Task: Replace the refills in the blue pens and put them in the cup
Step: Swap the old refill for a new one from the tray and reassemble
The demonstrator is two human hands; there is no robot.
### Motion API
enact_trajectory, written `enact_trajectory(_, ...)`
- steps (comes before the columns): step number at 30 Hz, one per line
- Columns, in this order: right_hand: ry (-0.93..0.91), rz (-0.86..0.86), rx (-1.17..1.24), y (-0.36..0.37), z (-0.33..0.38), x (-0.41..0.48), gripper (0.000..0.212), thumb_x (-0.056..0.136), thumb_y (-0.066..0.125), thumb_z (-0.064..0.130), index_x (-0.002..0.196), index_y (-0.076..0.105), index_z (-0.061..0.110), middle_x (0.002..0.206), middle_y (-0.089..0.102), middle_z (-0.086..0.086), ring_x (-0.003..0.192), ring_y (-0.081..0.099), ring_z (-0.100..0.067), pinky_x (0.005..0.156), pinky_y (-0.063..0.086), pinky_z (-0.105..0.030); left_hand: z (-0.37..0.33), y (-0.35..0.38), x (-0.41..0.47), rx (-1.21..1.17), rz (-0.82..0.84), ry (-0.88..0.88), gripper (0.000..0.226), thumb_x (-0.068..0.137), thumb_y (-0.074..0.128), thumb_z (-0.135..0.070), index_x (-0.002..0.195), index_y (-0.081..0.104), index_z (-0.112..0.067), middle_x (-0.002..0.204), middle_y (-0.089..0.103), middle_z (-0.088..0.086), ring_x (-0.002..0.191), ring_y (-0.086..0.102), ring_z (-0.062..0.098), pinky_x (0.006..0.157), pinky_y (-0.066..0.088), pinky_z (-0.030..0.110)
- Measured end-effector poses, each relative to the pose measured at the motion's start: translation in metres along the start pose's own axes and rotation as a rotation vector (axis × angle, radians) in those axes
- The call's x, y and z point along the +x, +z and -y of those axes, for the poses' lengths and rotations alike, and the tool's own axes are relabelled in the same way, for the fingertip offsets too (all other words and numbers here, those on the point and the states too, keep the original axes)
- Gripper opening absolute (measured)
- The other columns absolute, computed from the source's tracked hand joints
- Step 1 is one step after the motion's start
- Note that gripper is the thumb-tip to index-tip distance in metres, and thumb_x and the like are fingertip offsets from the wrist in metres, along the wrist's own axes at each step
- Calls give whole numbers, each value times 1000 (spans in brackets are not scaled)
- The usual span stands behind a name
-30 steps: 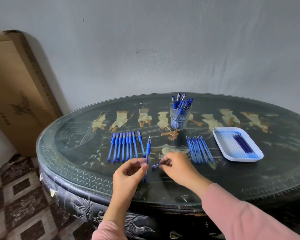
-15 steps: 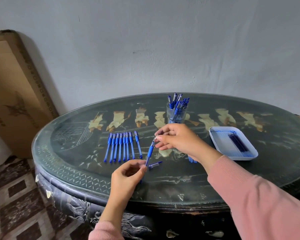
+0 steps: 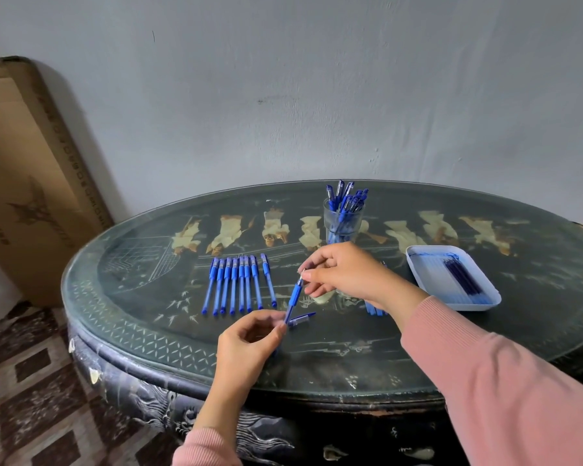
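Judged as the opening-up stage of one swap, with plenty done and plenty to go. Both hands busy above the near middle of the bench point(image 3: 350, 358): left hand point(image 3: 249, 344) curled, pinching the lower barrel of a single blue pen point(image 3: 295, 295) between thumb and fingertips; right hand point(image 3: 347, 274) closed in a pinch on that pen's upper, tip end. Pen held tilted, clear of the glass, tip aimed away toward the back of the bench. Too small to tell whether tip section or refill itself under the right fingers. Just beside the left fingertips, lying flat, a clear cap point(image 3: 302, 319), apparently off this pen.

Next, probably: twist or draw the tip end free while bracing the barrel, guard the small parts against rolling, then reach for a fresh refill.

Around all this, from the big down: pale grey wall point(image 3: 317, 95) behind; flat cardboard box point(image 3: 31, 183) leaning on it at left; patterned brown floor point(image 3: 24, 381) below; dark oval bench under glass, inlaid with pale figures. On it, a white tray point(image 3: 428, 274) at right holding dark refills point(image 3: 461, 280); a clear cup point(image 3: 342, 223) at the back, packed with blue pens; a neat row of pens point(image 3: 236, 284) left of centre; a loose bunch of blue sticks point(image 3: 372, 310) partly hidden under the right wrist.
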State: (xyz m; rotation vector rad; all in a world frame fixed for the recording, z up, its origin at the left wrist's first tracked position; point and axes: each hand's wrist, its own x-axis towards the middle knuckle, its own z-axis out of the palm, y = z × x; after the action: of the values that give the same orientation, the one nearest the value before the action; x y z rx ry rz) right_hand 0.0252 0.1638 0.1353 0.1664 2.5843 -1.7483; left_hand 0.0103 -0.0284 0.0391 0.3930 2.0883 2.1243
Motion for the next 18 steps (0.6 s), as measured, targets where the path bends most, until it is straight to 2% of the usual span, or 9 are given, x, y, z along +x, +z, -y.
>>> enact_trajectory(3, 0, 0, -109, 1, -2, 2, 5, 93, 65, 15, 94, 68, 11, 79, 73, -4, 76, 72, -17, 74, 61, -32, 1, 0, 0, 0, -2, 1, 13, 81, 75, -1, 86, 77, -13, 68, 68, -2, 62, 56, 9, 62, 47, 26)
enact_trajectory(7, -15, -51, -289, 8, -8, 5, 22, 90, 67, 40, 91, 60, 19, 80, 68, -1, 70, 65, -14, 73, 60, -36, 1, 0, 0, -8, -7, 8, 14, 81, 75, -1, 85, 77, -15, 67, 68, -3, 61, 56, 8, 60, 47, 21)
enact_trajectory(9, -20, -60, -244, 10, -11, 4, 26, 87, 68, 47, 99, 60, 25, 87, 67, 0, 76, 65, -13, 73, 57, -33, 1, 0, 1, -19, -12, 8, 17, 81, 74, -1, 83, 77, -17, 67, 67, -3, 61, 55, 8, 59, 47, 21)
enact_trajectory(11, -45, -48, -125, 11, -12, 2, 21, 91, 66, 36, 109, 64, 27, 93, 68, 1, 83, 67, -11, 74, 58, -29, 1, 0, 1, -22, -9, 6, 18, 81, 75, -1, 82, 78, -19, 66, 66, -2, 61, 55, 9, 60, 46, 24)
enact_trajectory(13, -69, -91, -94, 15, -13, 0, 13, 92, 67, 28, 103, 70, 20, 90, 70, 1, 81, 68, -12, 75, 60, -30, 2, 0, 1, -20, -6, 3, 19, 81, 75, -2, 82, 78, -20, 68, 68, -1, 62, 56, 10, 62, 47, 27)
enact_trajectory(16, -38, -192, -156, 21, -16, 0, 32, 81, 74, 47, 90, 65, 18, 89, 69, -3, 80, 67, -18, 73, 59, -34, 1, 0, 0, -16, -5, 7, 21, 81, 75, -1, 82, 78, -22, 74, 71, 1, 67, 59, 11, 64, 50, 28)
enact_trajectory(18, -19, -164, -114, 22, -17, 0, 35, 81, 73, 51, 99, 64, 23, 94, 68, 0, 81, 66, -14, 72, 56, -32, 1, 0, 0, -14, -7, 8, 22, 81, 75, -1, 82, 78, -23, 75, 71, 2, 67, 58, 12, 65, 50, 30)
